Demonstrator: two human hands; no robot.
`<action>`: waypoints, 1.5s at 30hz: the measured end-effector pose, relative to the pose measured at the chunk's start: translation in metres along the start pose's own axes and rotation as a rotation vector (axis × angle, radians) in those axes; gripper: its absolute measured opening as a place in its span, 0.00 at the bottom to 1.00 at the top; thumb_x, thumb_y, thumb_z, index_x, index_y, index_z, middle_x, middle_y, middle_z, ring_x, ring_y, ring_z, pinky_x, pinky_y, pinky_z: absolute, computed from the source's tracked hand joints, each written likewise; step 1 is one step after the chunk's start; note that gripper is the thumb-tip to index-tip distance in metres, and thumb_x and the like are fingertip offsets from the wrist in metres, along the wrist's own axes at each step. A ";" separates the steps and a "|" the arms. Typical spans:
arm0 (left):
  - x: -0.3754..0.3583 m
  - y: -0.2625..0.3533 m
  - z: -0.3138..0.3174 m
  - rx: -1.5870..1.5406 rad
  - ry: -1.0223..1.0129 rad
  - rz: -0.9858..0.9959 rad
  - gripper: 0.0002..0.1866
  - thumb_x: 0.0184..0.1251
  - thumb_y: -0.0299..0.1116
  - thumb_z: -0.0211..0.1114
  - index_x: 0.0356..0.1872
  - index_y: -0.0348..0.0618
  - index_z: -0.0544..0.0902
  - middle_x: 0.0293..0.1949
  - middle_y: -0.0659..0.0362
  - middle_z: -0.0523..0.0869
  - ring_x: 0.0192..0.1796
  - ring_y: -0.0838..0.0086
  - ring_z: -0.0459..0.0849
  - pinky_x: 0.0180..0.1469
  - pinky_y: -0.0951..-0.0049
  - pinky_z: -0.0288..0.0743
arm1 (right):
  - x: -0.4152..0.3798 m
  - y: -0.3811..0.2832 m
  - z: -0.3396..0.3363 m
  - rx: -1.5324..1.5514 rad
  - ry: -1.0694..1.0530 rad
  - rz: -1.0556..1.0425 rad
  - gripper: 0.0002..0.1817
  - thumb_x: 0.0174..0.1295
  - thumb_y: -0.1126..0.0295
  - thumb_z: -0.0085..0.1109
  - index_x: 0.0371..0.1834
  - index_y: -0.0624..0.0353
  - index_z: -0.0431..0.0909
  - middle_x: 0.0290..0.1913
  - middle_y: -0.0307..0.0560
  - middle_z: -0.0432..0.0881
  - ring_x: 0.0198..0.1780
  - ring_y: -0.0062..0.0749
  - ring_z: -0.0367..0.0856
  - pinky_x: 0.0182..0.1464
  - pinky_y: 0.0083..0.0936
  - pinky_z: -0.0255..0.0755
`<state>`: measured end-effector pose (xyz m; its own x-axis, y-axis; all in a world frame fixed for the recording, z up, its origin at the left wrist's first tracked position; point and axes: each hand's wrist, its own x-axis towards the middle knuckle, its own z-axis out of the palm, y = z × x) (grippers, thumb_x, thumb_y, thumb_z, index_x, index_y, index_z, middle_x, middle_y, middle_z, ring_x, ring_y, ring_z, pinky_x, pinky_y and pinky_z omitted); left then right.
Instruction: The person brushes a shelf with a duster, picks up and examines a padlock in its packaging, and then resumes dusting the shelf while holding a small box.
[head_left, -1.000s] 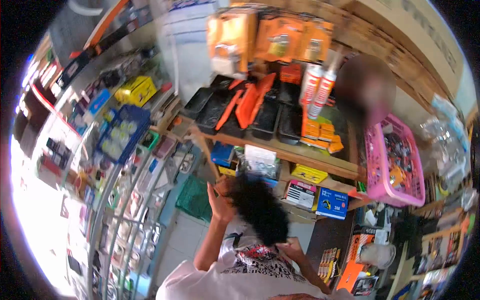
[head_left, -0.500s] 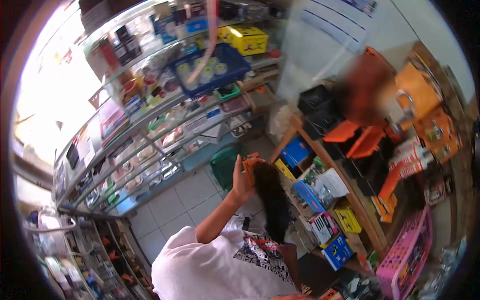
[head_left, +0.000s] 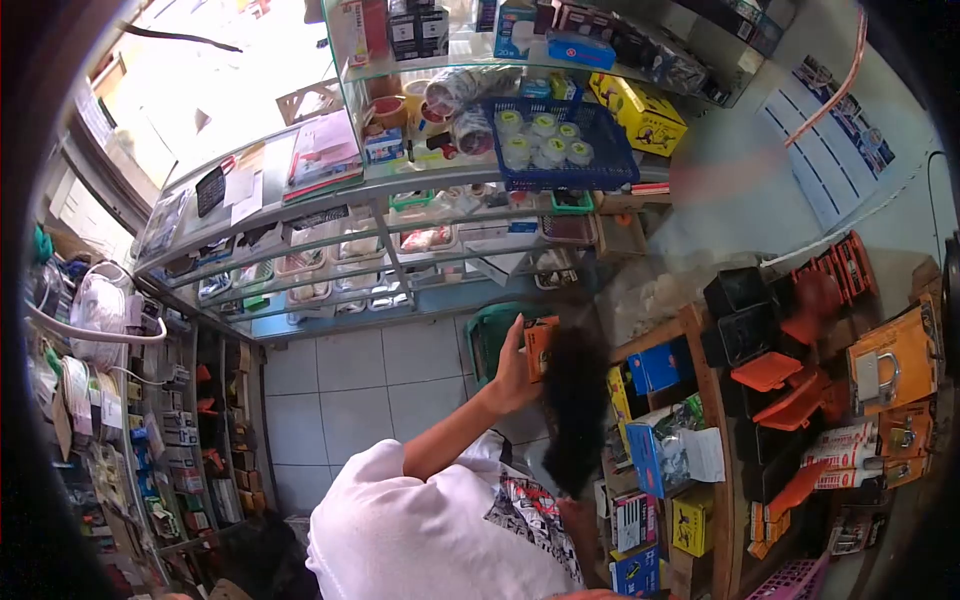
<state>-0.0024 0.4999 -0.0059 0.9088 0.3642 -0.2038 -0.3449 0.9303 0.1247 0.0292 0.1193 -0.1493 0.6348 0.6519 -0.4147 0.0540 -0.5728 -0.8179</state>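
My left hand (head_left: 512,382) reaches forward from a white short sleeve, thumb up, closed on a small orange box (head_left: 541,347) with dark print. Right beside the box is a fuzzy black shape (head_left: 575,405); I cannot make out what it is. Part of my right forearm shows below it, at the edge of the printed shirt (head_left: 530,510), while the hand and its fingers are hidden. Behind the left hand a green container (head_left: 484,340) stands on the tiled floor (head_left: 350,380).
A glass display counter (head_left: 385,245) runs across the front, with a blue basket (head_left: 620,165) of small round tubs on it. To the right, a wooden shelf (head_left: 712,400) carries boxes, black and orange bins (head_left: 765,371) and packaged padlocks (head_left: 880,378). Crowded shelves (head_left: 190,440) line the left.
The view has turned, so the counter and the right shelf sit farther right and more level. My left hand still holds the orange box.
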 end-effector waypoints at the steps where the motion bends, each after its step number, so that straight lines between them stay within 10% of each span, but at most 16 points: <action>1: 0.006 0.004 -0.007 0.016 -0.200 -0.032 0.41 0.71 0.70 0.44 0.65 0.43 0.75 0.62 0.49 0.80 0.63 0.52 0.80 0.69 0.49 0.69 | 0.004 -0.001 -0.003 -0.165 -0.054 -0.133 0.14 0.63 0.61 0.67 0.40 0.63 0.85 0.24 0.42 0.81 0.24 0.26 0.77 0.26 0.31 0.69; 3: 0.021 0.012 -0.028 0.042 -0.597 -0.097 0.41 0.71 0.70 0.44 0.64 0.42 0.76 0.62 0.50 0.81 0.63 0.50 0.79 0.69 0.46 0.68 | 0.016 -0.009 -0.006 -0.495 -0.161 -0.393 0.16 0.67 0.57 0.64 0.43 0.61 0.84 0.24 0.37 0.78 0.23 0.21 0.73 0.24 0.26 0.66; 6: 0.012 0.013 -0.016 -0.207 -0.358 -0.052 0.43 0.72 0.70 0.42 0.65 0.37 0.73 0.61 0.43 0.80 0.63 0.44 0.78 0.70 0.38 0.64 | -0.011 -0.090 -0.018 0.639 -0.184 0.275 0.18 0.72 0.52 0.59 0.47 0.58 0.82 0.27 0.35 0.79 0.22 0.17 0.70 0.23 0.19 0.60; 7: 0.012 0.015 -0.009 -0.134 -0.229 -0.012 0.44 0.71 0.71 0.42 0.65 0.37 0.72 0.61 0.42 0.79 0.62 0.42 0.78 0.69 0.36 0.64 | -0.018 -0.124 -0.017 0.865 -0.255 0.139 0.18 0.74 0.53 0.57 0.53 0.57 0.78 0.29 0.34 0.77 0.22 0.13 0.66 0.22 0.16 0.55; 9: 0.018 0.019 0.007 0.017 0.017 0.062 0.45 0.70 0.72 0.43 0.64 0.35 0.72 0.61 0.39 0.78 0.62 0.39 0.78 0.67 0.31 0.64 | -0.017 -0.108 -0.018 0.576 -0.237 0.106 0.17 0.74 0.56 0.56 0.54 0.58 0.78 0.29 0.33 0.77 0.22 0.13 0.66 0.22 0.16 0.55; 13: 0.047 0.026 -0.026 -0.012 -0.508 -0.152 0.45 0.71 0.71 0.42 0.69 0.38 0.70 0.65 0.46 0.77 0.65 0.48 0.77 0.72 0.39 0.61 | -0.034 -0.115 -0.025 0.508 -0.182 0.035 0.14 0.74 0.62 0.57 0.53 0.60 0.79 0.25 0.31 0.74 0.21 0.12 0.64 0.23 0.16 0.56; 16: 0.043 0.013 -0.007 -0.049 -0.010 -0.067 0.46 0.69 0.72 0.42 0.67 0.36 0.70 0.64 0.42 0.77 0.64 0.48 0.78 0.71 0.38 0.62 | -0.045 -0.110 -0.023 0.524 -0.050 0.090 0.14 0.74 0.63 0.57 0.53 0.62 0.80 0.26 0.31 0.75 0.22 0.11 0.65 0.23 0.16 0.57; 20: 0.058 0.006 -0.017 -0.036 -0.375 -0.248 0.41 0.71 0.70 0.44 0.66 0.41 0.72 0.61 0.42 0.79 0.61 0.44 0.79 0.68 0.38 0.67 | -0.055 -0.118 -0.020 0.467 -0.108 0.106 0.13 0.73 0.66 0.57 0.52 0.63 0.81 0.25 0.31 0.75 0.22 0.11 0.65 0.24 0.15 0.57; 24: 0.053 -0.002 0.005 0.002 -0.054 -0.177 0.44 0.70 0.72 0.44 0.66 0.38 0.71 0.60 0.41 0.79 0.60 0.42 0.80 0.67 0.37 0.67 | -0.058 -0.131 -0.013 0.501 0.007 0.142 0.15 0.72 0.67 0.58 0.58 0.61 0.80 0.27 0.30 0.75 0.23 0.11 0.64 0.25 0.15 0.56; 25: 0.051 0.000 0.010 -0.363 -0.119 -0.232 0.46 0.69 0.73 0.43 0.67 0.37 0.70 0.59 0.40 0.80 0.59 0.41 0.80 0.67 0.36 0.66 | -0.057 -0.129 -0.012 0.534 -0.010 0.158 0.18 0.73 0.67 0.57 0.62 0.61 0.79 0.27 0.30 0.75 0.23 0.10 0.64 0.25 0.15 0.56; 29: 0.070 -0.001 -0.012 0.029 -0.426 -0.331 0.39 0.73 0.68 0.45 0.69 0.44 0.70 0.62 0.45 0.80 0.61 0.48 0.81 0.70 0.41 0.65 | -0.061 -0.120 -0.010 0.578 0.032 0.120 0.23 0.74 0.64 0.58 0.70 0.59 0.74 0.29 0.31 0.76 0.24 0.10 0.62 0.25 0.16 0.57; 32: 0.073 -0.013 -0.003 0.095 0.055 -0.159 0.43 0.72 0.70 0.43 0.67 0.38 0.70 0.61 0.43 0.80 0.60 0.46 0.81 0.69 0.39 0.66 | -0.065 -0.137 -0.007 0.623 0.088 0.166 0.26 0.73 0.62 0.59 0.72 0.57 0.72 0.31 0.31 0.76 0.23 0.10 0.61 0.25 0.14 0.57; 36: 0.085 -0.014 -0.003 0.066 -0.444 -0.421 0.39 0.72 0.69 0.45 0.65 0.44 0.76 0.62 0.48 0.81 0.61 0.52 0.81 0.70 0.43 0.66 | -0.066 -0.110 -0.010 0.623 0.073 0.127 0.25 0.73 0.62 0.59 0.71 0.56 0.72 0.31 0.32 0.77 0.23 0.10 0.62 0.24 0.14 0.56; 40: 0.081 -0.022 0.017 -0.243 -0.058 -0.418 0.43 0.71 0.70 0.44 0.66 0.38 0.72 0.60 0.41 0.80 0.62 0.42 0.79 0.70 0.36 0.63 | -0.065 -0.114 -0.010 0.688 0.131 0.134 0.24 0.73 0.62 0.60 0.70 0.56 0.75 0.31 0.33 0.78 0.22 0.11 0.62 0.23 0.15 0.56; 42: 0.095 -0.024 -0.005 -0.007 -0.434 -0.469 0.41 0.71 0.69 0.46 0.64 0.40 0.75 0.62 0.42 0.79 0.64 0.45 0.78 0.70 0.41 0.64 | -0.064 -0.113 -0.013 0.674 0.081 0.128 0.23 0.73 0.63 0.59 0.68 0.57 0.76 0.31 0.33 0.79 0.21 0.11 0.62 0.23 0.16 0.56; 45: 0.087 -0.021 0.007 -0.205 -0.343 -0.478 0.45 0.69 0.72 0.44 0.66 0.37 0.73 0.62 0.39 0.79 0.62 0.43 0.79 0.69 0.36 0.64 | -0.061 -0.122 -0.013 0.658 0.096 0.085 0.21 0.73 0.63 0.59 0.65 0.61 0.78 0.29 0.35 0.78 0.21 0.11 0.62 0.23 0.16 0.56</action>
<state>0.0854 0.5113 -0.0193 0.9857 -0.0975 0.1372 0.1116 0.9888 -0.0991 -0.0061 0.1431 -0.0195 0.6836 0.5532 -0.4760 -0.4615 -0.1777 -0.8692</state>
